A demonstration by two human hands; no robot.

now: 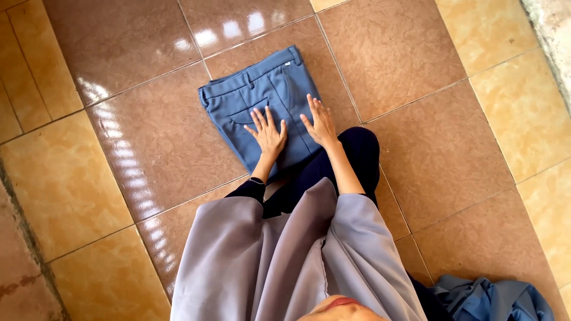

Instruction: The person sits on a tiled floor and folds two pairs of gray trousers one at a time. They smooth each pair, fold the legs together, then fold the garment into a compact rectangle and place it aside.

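Observation:
A pair of blue trousers [256,98], folded into a compact rectangle, lies on the tiled floor [148,148] in front of me, waistband toward the far side. My left hand [267,134] rests flat on its near part, fingers spread, beside a back pocket. My right hand [320,123] lies flat on the fold's right edge, fingers apart. Neither hand grips the cloth. A grey garment [285,255] drapes over my arms and lap, and my dark-clad knee [357,148] touches the fold's near right corner.
A crumpled heap of blue-grey cloth [493,300] lies on the floor at the bottom right. Glossy brown and tan tiles surround the fold. A rough concrete strip [553,35] runs along the top right edge.

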